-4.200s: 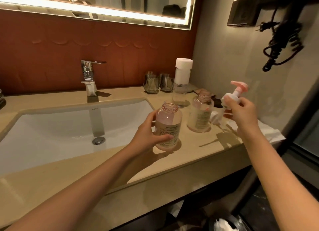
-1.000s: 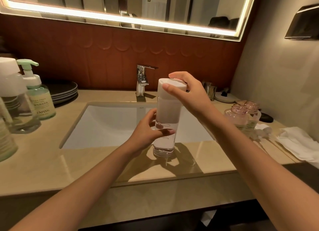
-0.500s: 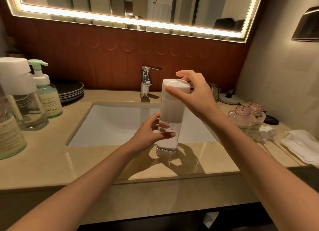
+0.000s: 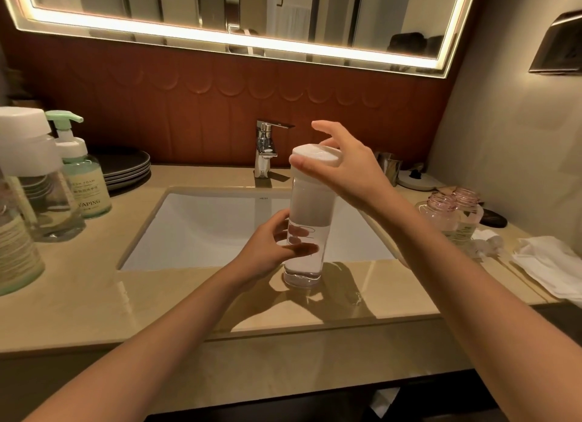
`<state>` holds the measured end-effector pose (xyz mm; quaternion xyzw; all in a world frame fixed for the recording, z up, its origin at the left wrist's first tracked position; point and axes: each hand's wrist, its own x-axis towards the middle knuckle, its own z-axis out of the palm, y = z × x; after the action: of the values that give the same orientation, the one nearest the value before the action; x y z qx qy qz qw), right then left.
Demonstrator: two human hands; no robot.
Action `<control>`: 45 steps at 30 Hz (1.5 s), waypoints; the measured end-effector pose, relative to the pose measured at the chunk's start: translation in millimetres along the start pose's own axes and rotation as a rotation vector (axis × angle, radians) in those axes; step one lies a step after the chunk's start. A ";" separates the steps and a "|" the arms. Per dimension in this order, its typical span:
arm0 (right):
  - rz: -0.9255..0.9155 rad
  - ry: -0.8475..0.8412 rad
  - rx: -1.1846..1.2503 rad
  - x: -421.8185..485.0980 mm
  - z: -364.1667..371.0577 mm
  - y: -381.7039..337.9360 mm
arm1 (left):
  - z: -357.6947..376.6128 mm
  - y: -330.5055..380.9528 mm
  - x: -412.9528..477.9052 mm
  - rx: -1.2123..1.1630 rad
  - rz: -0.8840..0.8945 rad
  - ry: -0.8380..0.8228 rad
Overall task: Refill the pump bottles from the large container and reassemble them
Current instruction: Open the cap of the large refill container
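Head view. Large container (image 4: 307, 232), tall and clear with a white cap (image 4: 316, 158), stands upright on the surface (image 4: 94, 295) at the front rim of the sink basin (image 4: 204, 226), in line with the faucet (image 4: 266, 147).

Left hand (image 4: 271, 248): wrapped round the lower body of the container, fingertips visible through the clear wall.

Right hand (image 4: 349, 169): over the top, thumb and fingers curled round the cap rim, index finger lifted clear. Cap sits on the container.

Two pump bottles (image 4: 439, 215), pinkish and clear, stand side by side and touching at the right of the basin, necks open, pumps off. White cloth (image 4: 554, 267) lies just beyond them at the right edge.

Left end of the surface: a green pump bottle (image 4: 85, 182) with its pump fitted, and a stack of dark plates (image 4: 126, 166) behind it.
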<state>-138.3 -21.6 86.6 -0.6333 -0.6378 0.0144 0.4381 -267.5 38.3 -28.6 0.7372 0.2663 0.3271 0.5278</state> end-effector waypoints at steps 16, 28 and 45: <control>-0.084 -0.158 -0.086 8.4 -6.2 0.3 | 2.1 2.9 -4.0 0.009 0.012 0.018; -0.037 -0.009 -0.319 11.9 -10.2 -11.3 | 1.9 3.4 -3.1 0.008 0.008 0.014; 0.029 -0.213 -0.042 14.4 -13.8 -11.0 | 2.0 2.6 -3.4 0.033 0.006 0.022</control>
<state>-136.4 -19.4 109.2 -0.6465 -0.6716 0.0745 0.3542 -268.0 33.8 -27.2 0.7431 0.2752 0.3325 0.5114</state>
